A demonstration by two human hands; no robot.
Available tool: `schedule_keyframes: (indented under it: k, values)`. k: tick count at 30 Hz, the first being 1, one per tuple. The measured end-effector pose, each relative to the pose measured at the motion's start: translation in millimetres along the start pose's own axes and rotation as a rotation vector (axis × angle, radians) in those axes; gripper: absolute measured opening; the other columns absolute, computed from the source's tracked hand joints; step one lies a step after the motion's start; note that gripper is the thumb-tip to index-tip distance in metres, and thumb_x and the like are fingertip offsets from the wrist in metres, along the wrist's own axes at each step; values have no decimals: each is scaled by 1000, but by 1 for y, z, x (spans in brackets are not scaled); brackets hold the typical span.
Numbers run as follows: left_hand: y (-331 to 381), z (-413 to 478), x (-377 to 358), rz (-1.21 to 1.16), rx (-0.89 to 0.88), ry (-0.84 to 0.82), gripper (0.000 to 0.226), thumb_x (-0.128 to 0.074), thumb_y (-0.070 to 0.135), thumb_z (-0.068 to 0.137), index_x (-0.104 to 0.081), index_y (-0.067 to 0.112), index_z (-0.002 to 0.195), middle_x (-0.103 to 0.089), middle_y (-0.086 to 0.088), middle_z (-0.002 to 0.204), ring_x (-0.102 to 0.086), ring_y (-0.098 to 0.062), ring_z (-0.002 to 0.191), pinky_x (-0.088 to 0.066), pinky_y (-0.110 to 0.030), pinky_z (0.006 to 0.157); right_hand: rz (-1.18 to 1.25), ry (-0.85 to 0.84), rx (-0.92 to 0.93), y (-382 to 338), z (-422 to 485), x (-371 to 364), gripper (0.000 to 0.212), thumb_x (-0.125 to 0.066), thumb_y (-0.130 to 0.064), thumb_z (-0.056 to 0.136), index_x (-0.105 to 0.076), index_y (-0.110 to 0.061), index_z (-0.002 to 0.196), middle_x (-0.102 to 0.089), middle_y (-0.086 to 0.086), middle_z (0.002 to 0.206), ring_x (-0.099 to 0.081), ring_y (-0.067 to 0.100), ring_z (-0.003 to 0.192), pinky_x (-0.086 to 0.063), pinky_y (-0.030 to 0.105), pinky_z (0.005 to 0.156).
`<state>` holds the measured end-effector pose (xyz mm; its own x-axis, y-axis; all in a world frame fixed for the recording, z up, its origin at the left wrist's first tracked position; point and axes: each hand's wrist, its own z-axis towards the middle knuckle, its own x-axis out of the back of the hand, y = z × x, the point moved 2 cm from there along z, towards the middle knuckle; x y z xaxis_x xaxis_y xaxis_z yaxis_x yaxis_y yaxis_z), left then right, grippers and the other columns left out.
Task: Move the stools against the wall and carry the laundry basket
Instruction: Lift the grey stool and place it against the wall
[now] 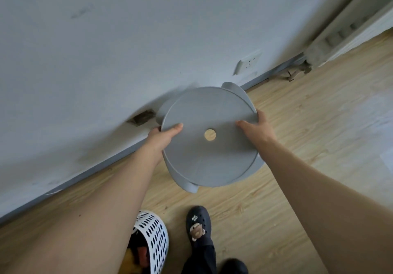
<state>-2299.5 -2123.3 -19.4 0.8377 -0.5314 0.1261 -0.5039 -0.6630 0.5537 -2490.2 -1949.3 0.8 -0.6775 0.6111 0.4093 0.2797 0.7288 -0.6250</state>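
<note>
A round grey plastic stool point(209, 157) with a small hole in the middle of its seat is in the centre of the view, close to the wall point(106, 50). My left hand point(163, 138) grips the seat's left rim, thumb on top. At the right rim, my right hand point(254, 130) holds the seat the same way. Grey curved legs show under the seat at the far and near sides. A white perforated laundry basket point(154, 237) with coloured clothes inside stands on the floor at the bottom, partly hidden behind my left forearm.
Light wooden floor point(308, 135) stretches to the right. A grey skirting board point(95, 171) runs along the wall's foot. A wall socket point(247, 62) sits above the stool. A white radiator point(348, 33) is at the far right. My dark-shoed foot point(198, 227) stands beside the basket.
</note>
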Motion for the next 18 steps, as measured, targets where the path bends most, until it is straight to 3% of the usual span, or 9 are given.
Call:
schedule_keyframes:
  k: [2,6,8,10,12,18]
  values:
    - [-5,-13,-2,33,-29,24,64,-83,30,68,-59,8,123,-70,-14,115,-69,-31,97,-55,-46,89,-30,-15,29,2,-13,6,74,-63,-32,83,-26,-29,147,-54,3,131,-55,28,111,-45,38,87]
    - [-12,-48,5,97,-127,114,75,-83,38,67,-50,14,130,-58,7,120,-60,-15,98,-42,-31,86,-149,27,134,-2,-53,16,73,-60,-29,86,-22,-29,148,-51,4,137,-52,30,119,-40,34,81]
    - [-15,-73,11,144,-176,137,73,-81,41,68,-48,19,130,-53,2,129,-58,-13,103,-38,-32,89,-200,43,186,-2,-81,19,69,-59,-28,87,-25,-27,148,-48,5,142,-50,29,123,-41,34,85]
    - [-23,-97,19,209,-210,134,86,-80,43,68,-42,16,141,-47,-6,145,-51,-21,125,-39,-35,100,-233,36,236,-1,-112,18,66,-58,-28,88,-28,-26,147,-45,6,144,-48,29,125,-42,37,90]
    - [-34,-124,30,279,-256,132,87,-79,43,70,-40,16,144,-42,-11,150,-44,-22,134,-38,-35,104,-247,11,269,2,-143,10,64,-58,-26,88,-31,-26,145,-46,9,142,-49,29,123,-43,37,89]
    - [-66,-177,61,410,-305,111,76,-75,47,73,-47,22,139,-45,-4,149,-42,-18,135,-33,-27,95,-227,-26,294,11,-210,-19,57,-56,-22,88,-37,-23,142,-51,10,136,-50,29,120,-41,34,86]
